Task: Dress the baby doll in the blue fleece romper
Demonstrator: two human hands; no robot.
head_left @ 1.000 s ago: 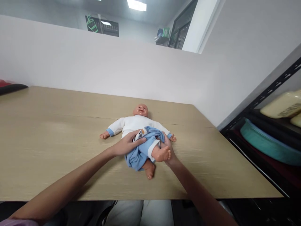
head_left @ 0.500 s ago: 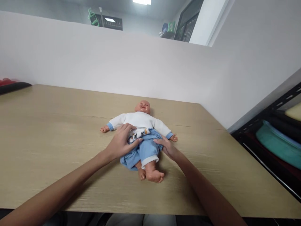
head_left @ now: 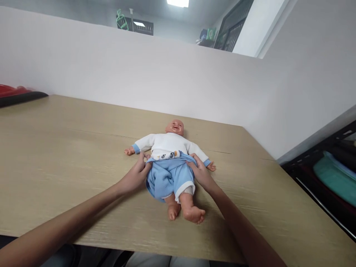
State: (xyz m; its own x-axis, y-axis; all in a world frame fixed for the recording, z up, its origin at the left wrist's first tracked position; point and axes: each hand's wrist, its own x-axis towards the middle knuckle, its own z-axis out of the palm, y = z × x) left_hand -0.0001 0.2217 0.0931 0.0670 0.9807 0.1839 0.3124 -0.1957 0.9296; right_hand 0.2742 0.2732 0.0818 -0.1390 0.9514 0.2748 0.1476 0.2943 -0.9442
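A baby doll (head_left: 175, 127) lies on its back on the wooden table, head away from me and bare feet toward me. It wears a white top (head_left: 168, 142) with blue cuffs, and a printed strip shows at its lower edge. Light blue pants (head_left: 169, 172) with white leg hems cover its hips and thighs. My left hand (head_left: 138, 172) is closed, pinching the waistband at the doll's hip on my left. On the other side my right hand (head_left: 200, 171) pinches the waistband too. The fabric is stretched across between both hands.
The wooden table (head_left: 83, 155) meets a white wall (head_left: 133, 70) behind the doll. At the far left edge lie a red item (head_left: 12, 90) and a black-rimmed object (head_left: 25, 98). A black rack (head_left: 311, 159) with a teal item (head_left: 333, 180) stands on the right.
My left hand has moved from the front of the pants out to the waistband's side. The waistband is now drawn up and straighter across the belly. My view has shifted slightly left.
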